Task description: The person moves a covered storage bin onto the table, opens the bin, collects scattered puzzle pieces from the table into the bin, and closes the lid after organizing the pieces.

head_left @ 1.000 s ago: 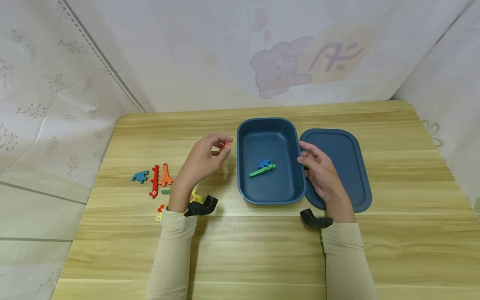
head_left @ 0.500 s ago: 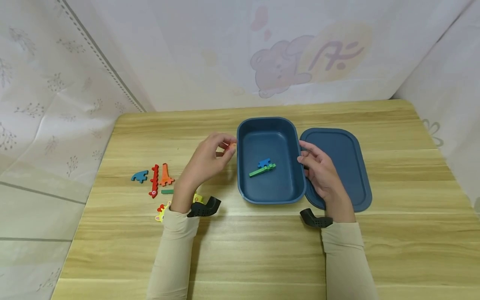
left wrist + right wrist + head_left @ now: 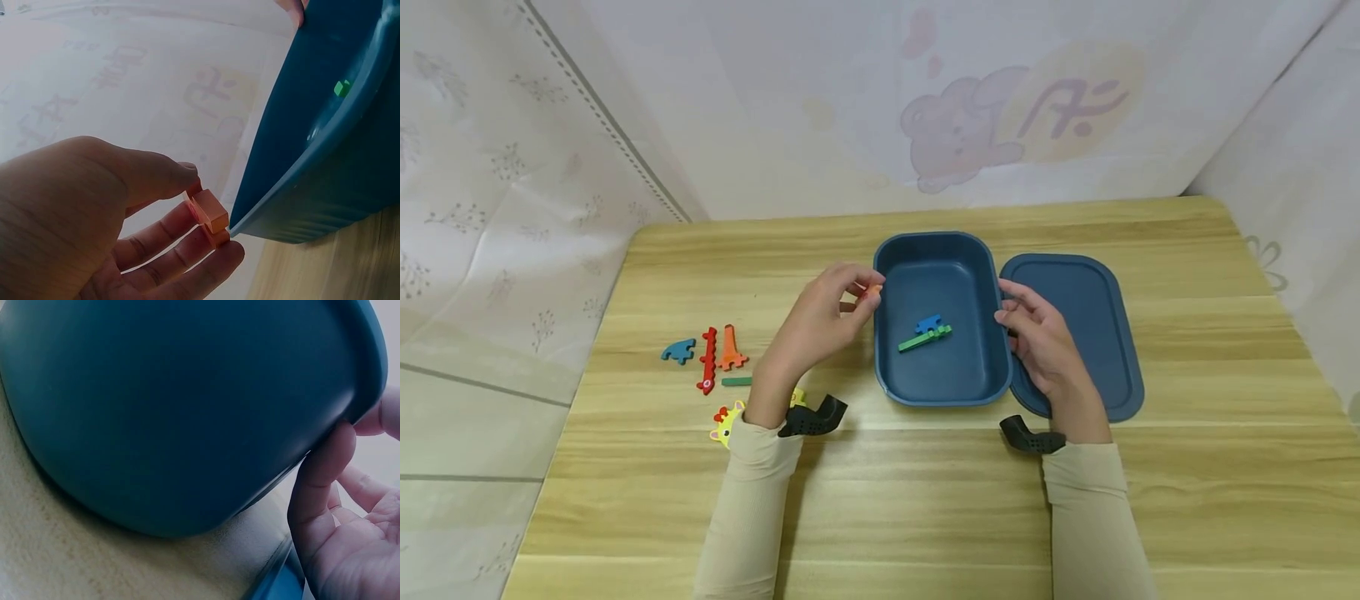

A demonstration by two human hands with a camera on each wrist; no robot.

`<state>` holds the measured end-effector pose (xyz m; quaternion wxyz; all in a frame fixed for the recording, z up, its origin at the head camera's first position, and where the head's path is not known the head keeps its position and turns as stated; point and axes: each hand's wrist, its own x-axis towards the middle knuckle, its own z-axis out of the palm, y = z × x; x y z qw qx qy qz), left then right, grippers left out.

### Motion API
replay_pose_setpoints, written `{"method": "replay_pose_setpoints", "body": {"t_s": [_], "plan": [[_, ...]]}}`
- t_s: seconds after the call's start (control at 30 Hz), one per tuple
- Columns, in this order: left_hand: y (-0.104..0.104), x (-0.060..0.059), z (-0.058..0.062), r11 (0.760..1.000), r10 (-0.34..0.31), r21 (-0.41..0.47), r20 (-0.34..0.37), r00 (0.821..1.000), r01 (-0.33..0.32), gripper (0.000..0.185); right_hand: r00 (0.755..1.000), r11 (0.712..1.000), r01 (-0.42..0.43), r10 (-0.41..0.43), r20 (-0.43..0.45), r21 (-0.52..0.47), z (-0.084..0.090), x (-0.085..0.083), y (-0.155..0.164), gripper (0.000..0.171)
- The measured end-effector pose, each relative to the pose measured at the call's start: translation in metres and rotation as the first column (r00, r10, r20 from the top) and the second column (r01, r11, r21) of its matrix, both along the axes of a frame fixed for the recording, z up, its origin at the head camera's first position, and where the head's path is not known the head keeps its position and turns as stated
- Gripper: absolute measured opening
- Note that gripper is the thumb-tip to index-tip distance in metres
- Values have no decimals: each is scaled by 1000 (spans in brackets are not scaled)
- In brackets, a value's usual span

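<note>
A: What's at nine o'clock on the table (image 3: pixel 925 500)?
B: Loose puzzle pieces (image 3: pixel 707 360). Next, the left hand (image 3: pixel 820 321) pinches an orange piece (image 3: pixel 209 215) right at the blue box (image 3: pixel 891 267) rim.
A: And inside?
B: A blue piece (image 3: pixel 929 323) on a green piece (image 3: pixel 923 339). At three o'clock, the right hand (image 3: pixel 1037 342) grips the box's rim, beside the lid (image 3: pixel 1093 333).

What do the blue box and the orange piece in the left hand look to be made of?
Blue box: probably plastic, matte, with smooth moulded walls, rounded corners and an even dull sheen. Orange piece: likely painted wood, though plastic is possible; it is a thick flat cut-out with square edges and flat solid colour, pinched in the left hand.
</note>
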<state>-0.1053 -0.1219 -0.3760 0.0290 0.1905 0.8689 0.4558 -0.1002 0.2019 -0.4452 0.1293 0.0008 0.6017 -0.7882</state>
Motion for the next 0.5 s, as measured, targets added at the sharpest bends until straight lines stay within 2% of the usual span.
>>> {"method": "replay_pose_setpoints", "body": {"t_s": [0.5], "plan": [[8,3,1,999,-38,-27,-24,999,37,24,1000,1000,2,-2,2,11,-1,0,-1,63]]}}
